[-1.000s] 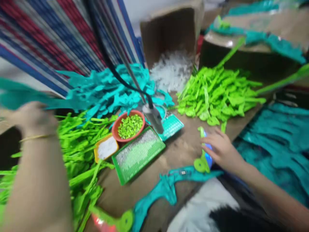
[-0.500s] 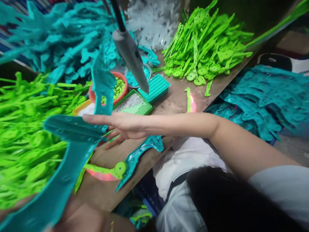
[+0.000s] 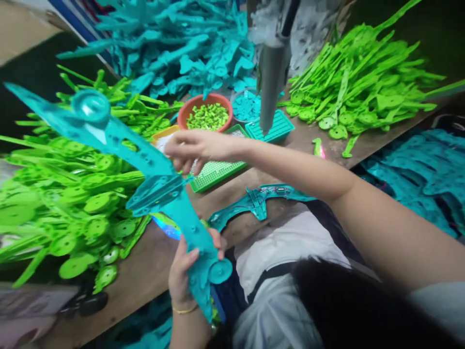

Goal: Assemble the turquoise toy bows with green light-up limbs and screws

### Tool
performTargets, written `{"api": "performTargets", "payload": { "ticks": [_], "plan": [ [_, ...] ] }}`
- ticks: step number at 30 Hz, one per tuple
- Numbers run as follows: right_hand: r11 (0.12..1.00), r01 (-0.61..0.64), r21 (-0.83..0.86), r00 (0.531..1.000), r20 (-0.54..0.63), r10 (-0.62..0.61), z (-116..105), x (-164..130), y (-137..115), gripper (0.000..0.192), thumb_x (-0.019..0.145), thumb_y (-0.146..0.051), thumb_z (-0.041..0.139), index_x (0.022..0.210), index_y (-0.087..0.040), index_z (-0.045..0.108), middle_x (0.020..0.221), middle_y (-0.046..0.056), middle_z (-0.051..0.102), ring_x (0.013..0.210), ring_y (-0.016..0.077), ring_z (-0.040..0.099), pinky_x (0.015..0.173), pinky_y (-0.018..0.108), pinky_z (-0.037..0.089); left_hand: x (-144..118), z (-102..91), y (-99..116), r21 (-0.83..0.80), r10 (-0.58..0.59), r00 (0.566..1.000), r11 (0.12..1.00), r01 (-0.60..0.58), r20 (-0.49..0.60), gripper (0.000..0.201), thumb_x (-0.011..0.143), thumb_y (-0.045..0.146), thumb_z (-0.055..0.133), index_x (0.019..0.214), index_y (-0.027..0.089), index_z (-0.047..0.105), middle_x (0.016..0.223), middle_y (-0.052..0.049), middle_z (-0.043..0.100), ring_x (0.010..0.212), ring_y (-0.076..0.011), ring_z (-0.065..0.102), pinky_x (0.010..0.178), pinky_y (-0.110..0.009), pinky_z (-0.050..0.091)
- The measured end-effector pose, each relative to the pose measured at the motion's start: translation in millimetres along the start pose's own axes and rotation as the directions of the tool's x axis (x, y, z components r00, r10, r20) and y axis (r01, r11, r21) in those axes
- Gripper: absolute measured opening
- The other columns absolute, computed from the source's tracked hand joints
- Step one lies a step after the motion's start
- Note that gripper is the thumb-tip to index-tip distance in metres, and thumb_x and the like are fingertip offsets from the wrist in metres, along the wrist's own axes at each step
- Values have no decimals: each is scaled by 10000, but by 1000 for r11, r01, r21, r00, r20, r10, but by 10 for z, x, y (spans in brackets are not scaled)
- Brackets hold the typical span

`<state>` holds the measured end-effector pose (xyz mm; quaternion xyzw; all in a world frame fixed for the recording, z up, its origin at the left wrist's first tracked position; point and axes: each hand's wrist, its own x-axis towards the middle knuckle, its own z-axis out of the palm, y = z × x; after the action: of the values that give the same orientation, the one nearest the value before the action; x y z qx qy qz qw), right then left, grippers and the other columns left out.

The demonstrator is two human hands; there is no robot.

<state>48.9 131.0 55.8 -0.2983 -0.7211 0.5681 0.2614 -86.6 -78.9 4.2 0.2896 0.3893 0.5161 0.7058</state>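
Observation:
My left hand (image 3: 183,271) grips a long teal plastic shell (image 3: 145,155) near its lower end, which is tilted up to the left. The shell has a round cup near each end and a ribbed crosspiece in the middle. My right hand (image 3: 203,149) is at the shell's right edge, over the trays, its fingers loosely bent and apart with nothing visible in them. Whether its fingertips touch the shell I cannot tell. On the table beyond lies another teal shell (image 3: 259,198) with thin wires in it. A glossy, multicoloured piece (image 3: 165,227) shows partly behind the held shell.
An orange bowl (image 3: 189,107) holds small green pieces. Beside it stand a green tray (image 3: 218,175), a teal basket (image 3: 281,127) and a yellow container (image 3: 162,134). A grey hanging screwdriver (image 3: 272,80) points down. Heaps of green parts (image 3: 359,82) and teal parts (image 3: 189,43) surround them.
The held shell has turned and moved right, and its whole length now shows. My right hand's fingers, stretched out before, are now bent. The view has swung to the left.

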Motion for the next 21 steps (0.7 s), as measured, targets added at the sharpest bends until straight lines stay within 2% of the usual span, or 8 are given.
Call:
{"api": "performTargets", "payload": {
  "ticks": [2, 5, 7, 9, 11, 15, 17, 21],
  "plan": [
    [970, -64, -234, 996, -78, 46, -220, 75, 202, 237, 891, -408, 563, 876, -173, 593, 812, 2, 665, 743, 112, 602, 708, 249, 500, -75, -64, 45, -38, 48, 997, 998, -50, -66, 533, 793, 316, 516, 1306, 424, 425, 767, -2, 539, 594, -157, 552, 629, -374, 509],
    [761, -209, -614, 967, -246, 66, -508, 280, 570, 138, 850, -268, 598, 792, -143, 596, 848, 71, 669, 864, 186, 604, 845, 332, 461, -151, -152, 115, -22, 105, 987, 994, -108, -120, 562, 778, 320, 517, 1313, 450, 411, 809, -7, 524, 549, -143, 517, 553, -342, 465],
    [674, -315, -669, 918, -395, 37, -609, 463, 738, 169, 894, -205, 468, 928, -115, 607, 1002, 107, 674, 980, 214, 595, 911, 358, 432, -154, -170, 132, -1, 149, 980, 989, -150, -136, 571, 768, 323, 525, 1314, 448, 417, 818, -12, 528, 522, -133, 490, 502, -308, 412],
    [649, -377, -661, 879, -477, 25, -652, 664, 806, 345, 920, -147, 282, 1079, -49, 573, 1147, 138, 630, 1088, 221, 573, 961, 357, 396, -134, -154, 123, 12, 154, 977, 988, -154, -151, 561, 775, 332, 520, 1313, 453, 418, 835, -17, 543, 524, -129, 478, 507, -306, 399],
    [641, -384, -665, 885, -463, 51, -667, 864, 802, 382, 915, -156, 265, 1091, -4, 568, 1166, 163, 613, 1108, 235, 577, 966, 360, 394, -114, -122, 96, 23, 131, 976, 991, -129, -177, 538, 794, 334, 506, 1311, 455, 421, 863, -26, 566, 540, -131, 480, 527, -313, 401],
    [648, -337, -683, 934, -328, 140, -658, 1164, 769, 219, 835, -302, 607, 870, -90, 649, 929, 104, 676, 911, 230, 648, 868, 389, 489, -125, -97, 43, 48, 159, 956, 987, -152, -245, 526, 806, 307, 479, 1313, 441, 432, 846, -32, 588, 530, -137, 472, 513, -315, 393],
    [646, -325, -691, 943, -287, 167, -640, 1238, 800, 183, 798, -291, 669, 789, -109, 647, 827, 76, 661, 867, 220, 645, 855, 395, 498, -148, -107, 44, 67, 176, 946, 984, -164, -273, 524, 810, 286, 467, 1312, 434, 438, 839, -28, 591, 532, -141, 479, 517, -314, 399],
    [631, -332, -701, 938, -313, 146, -628, 1255, 928, 164, 758, -187, 695, 863, -92, 614, 986, 93, 639, 964, 208, 619, 909, 366, 455, -113, -102, 89, 89, 180, 948, 983, -162, -261, 528, 813, 263, 473, 1324, 390, 437, 845, -32, 599, 551, -143, 498, 532, -305, 413]
  ]
}}
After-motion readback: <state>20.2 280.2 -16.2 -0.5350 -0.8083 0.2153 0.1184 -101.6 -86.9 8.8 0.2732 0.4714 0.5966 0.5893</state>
